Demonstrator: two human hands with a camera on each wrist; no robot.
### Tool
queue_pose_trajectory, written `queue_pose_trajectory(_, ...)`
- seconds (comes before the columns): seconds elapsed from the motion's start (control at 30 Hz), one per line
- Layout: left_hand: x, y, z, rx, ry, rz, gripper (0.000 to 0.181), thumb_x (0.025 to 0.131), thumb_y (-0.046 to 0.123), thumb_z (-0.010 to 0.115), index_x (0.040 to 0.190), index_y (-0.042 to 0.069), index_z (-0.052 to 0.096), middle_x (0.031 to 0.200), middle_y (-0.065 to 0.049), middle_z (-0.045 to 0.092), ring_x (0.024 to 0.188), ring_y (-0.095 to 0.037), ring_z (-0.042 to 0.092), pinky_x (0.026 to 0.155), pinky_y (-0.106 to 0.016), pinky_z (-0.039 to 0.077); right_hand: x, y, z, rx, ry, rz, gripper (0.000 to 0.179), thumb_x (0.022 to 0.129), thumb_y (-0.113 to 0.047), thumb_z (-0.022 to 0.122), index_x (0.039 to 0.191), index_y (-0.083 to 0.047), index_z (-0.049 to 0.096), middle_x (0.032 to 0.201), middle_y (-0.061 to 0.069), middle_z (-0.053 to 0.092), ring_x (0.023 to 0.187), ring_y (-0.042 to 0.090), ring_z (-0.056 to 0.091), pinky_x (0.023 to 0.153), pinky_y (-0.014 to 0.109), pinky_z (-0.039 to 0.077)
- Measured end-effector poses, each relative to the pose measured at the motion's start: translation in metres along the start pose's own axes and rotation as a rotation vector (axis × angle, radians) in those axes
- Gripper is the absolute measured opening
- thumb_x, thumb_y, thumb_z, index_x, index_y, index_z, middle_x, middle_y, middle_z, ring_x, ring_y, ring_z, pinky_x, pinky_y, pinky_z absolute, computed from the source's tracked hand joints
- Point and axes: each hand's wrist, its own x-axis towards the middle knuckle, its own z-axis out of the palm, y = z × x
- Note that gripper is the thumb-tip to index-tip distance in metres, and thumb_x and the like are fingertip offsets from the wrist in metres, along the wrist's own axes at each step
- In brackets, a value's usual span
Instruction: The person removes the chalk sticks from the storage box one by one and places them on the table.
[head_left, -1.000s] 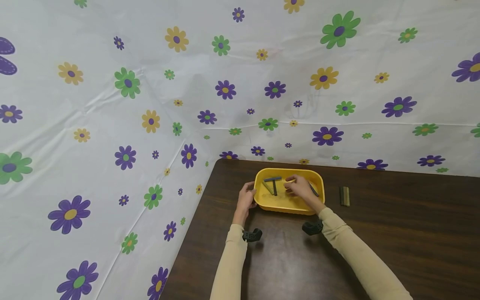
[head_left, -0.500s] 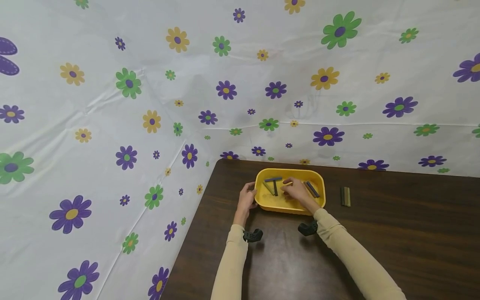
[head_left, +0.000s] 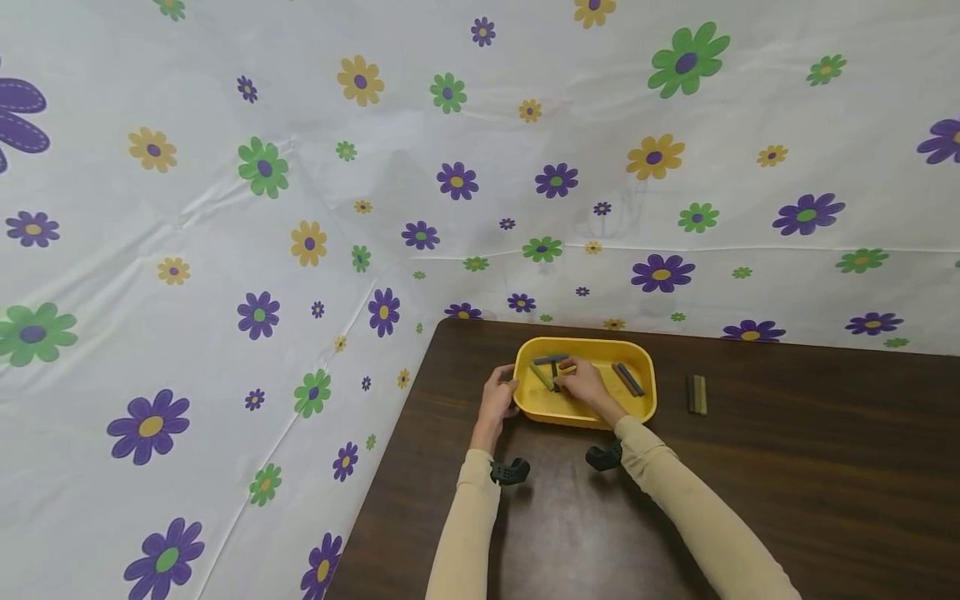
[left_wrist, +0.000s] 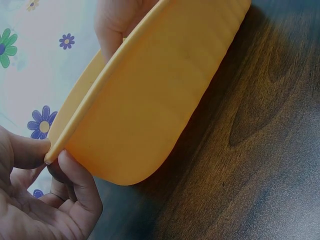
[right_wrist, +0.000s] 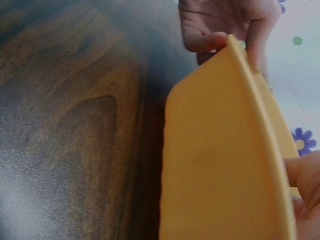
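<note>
A yellow plastic basin (head_left: pixel 566 417) stands on the brown table. My left hand (head_left: pixel 497 398) grips its left end, with thumb and fingers pinching the rim in the left wrist view. My right hand (head_left: pixel 583 383) reaches inside, fingertips right over a short dark stick (head_left: pixel 555 367); I cannot tell whether the fingers hold anything. Beside that stick lie a blue stick (head_left: pixel 551 359) along the back and a slanted olive stick (head_left: pixel 541 377). Two slanted dark sticks (head_left: pixel 630 380) rest side by side at the right end. The basin wall hides my right fingertips in both wrist views.
Several dark and olive sticks (head_left: pixel 697 394) lie together on the table (head_left: pixel 795 450) to the right of the basin. A white flower-patterned sheet (head_left: pixel 495 142) hangs behind and left of the table. Each wrist wears a black camera band (head_left: pixel 510 472).
My right hand has moved left inside the basin, from the middle to the dark stick, uncovering the two sticks at the right end. The left hand has kept its hold on the rim.
</note>
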Motion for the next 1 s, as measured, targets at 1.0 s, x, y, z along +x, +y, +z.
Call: queue_pose_trajectory(1.0, 0.001, 0.002, 0.003, 0.009, 0.027, -0.021, 0.04, 0.104, 0.012, 0.054, 0.143, 0.01, 0.059, 0.12, -0.024, 0.059, 0.081, -0.023, 0.056, 0.055, -0.024, 0.046, 0.02, 0.0, 0.029, -0.323, 0.155, -0.156, 0.015, 0.096, 0.007, 0.061, 0.108, 0.014, 0.059, 0.095, 0.029, 0.063, 0.085, 0.041, 0.067, 0.07, 0.047, 0.056)
